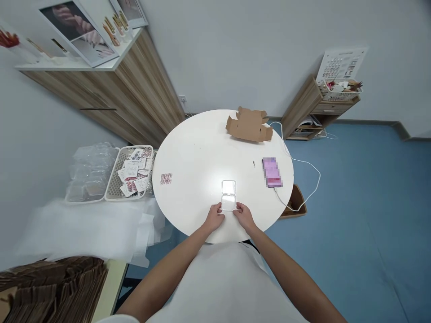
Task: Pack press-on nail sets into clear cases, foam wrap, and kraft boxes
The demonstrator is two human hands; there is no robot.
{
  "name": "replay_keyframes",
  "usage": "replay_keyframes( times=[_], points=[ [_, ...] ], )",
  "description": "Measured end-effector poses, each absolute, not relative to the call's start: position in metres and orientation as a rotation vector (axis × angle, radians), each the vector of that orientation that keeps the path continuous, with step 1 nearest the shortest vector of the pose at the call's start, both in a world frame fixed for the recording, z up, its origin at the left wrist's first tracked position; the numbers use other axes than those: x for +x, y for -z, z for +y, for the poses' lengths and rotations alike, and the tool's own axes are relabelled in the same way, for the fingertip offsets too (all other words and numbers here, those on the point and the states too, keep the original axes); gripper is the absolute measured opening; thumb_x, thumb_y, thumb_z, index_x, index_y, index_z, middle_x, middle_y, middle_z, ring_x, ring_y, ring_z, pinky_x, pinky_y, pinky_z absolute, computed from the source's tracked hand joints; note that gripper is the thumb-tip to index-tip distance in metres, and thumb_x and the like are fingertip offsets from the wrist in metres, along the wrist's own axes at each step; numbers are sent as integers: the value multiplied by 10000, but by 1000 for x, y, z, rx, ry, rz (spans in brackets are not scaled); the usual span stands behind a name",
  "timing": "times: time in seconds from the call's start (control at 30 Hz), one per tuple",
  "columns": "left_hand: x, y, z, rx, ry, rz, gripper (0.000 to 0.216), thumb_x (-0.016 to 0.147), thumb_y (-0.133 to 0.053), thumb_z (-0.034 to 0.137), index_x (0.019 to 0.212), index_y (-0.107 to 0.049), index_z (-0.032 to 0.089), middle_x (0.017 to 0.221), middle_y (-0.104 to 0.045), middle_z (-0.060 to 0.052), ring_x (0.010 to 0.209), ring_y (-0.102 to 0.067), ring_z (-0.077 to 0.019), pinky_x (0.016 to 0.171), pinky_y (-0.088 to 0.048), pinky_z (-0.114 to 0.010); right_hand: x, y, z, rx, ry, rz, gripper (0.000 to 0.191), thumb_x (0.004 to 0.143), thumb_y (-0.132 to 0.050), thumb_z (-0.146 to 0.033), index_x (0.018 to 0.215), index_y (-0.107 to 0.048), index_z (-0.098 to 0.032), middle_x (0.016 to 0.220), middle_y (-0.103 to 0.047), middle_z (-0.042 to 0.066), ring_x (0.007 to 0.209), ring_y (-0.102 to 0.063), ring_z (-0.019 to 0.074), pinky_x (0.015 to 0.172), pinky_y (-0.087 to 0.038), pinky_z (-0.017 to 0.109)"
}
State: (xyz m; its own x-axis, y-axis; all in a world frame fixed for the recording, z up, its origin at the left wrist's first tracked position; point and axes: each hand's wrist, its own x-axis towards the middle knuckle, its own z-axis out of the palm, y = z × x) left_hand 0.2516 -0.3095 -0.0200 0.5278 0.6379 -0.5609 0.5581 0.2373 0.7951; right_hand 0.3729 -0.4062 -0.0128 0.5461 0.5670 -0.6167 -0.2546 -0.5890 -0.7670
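A clear plastic hinged case lies opened flat on the round white table, near its front edge. My left hand pinches the case's near left corner. My right hand pinches its near right corner. Both hands have their fingers curled onto the near half of the case. A small packet with a pink pattern lies at the table's left edge, apart from my hands.
A folded brown cardboard box sits at the table's far side. A phone with a white cable lies at right. A white basket of packets and plastic bags stand at left. Flat cardboard is stacked at bottom left.
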Motion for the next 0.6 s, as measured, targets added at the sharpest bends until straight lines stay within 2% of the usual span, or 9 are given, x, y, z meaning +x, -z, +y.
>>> replay_keyframes(
  times=[0.17,0.4,0.6],
  points=[
    [264,22,-303,1407,-130,1158,526,593,-529,95,1109,-498,196,1104,-479,-71,932,-491,-184,803,-400,-280,394,14,-394,-1893,-1189,-352,548,631,-537,-287,1162,-484,-160,944,-588,64,968,-524,197,835,-404,317],
    [262,31,-306,1384,-178,1149,579,618,-527,72,1174,-444,212,1151,-445,-79,978,-471,-177,806,-401,-280,395,19,-393,-1856,-1180,-363,583,635,-527,-320,1194,-451,-174,1078,-515,70,914,-527,175,811,-428,301],
    [262,28,-308,1391,-175,1122,592,654,-507,76,1218,-407,228,1173,-436,-77,1027,-456,-172,842,-387,-290,391,26,-393,-1864,-1143,-390,521,658,-511,-318,1169,-466,-225,1122,-482,56,920,-510,180,792,-444,314]
  ],
)
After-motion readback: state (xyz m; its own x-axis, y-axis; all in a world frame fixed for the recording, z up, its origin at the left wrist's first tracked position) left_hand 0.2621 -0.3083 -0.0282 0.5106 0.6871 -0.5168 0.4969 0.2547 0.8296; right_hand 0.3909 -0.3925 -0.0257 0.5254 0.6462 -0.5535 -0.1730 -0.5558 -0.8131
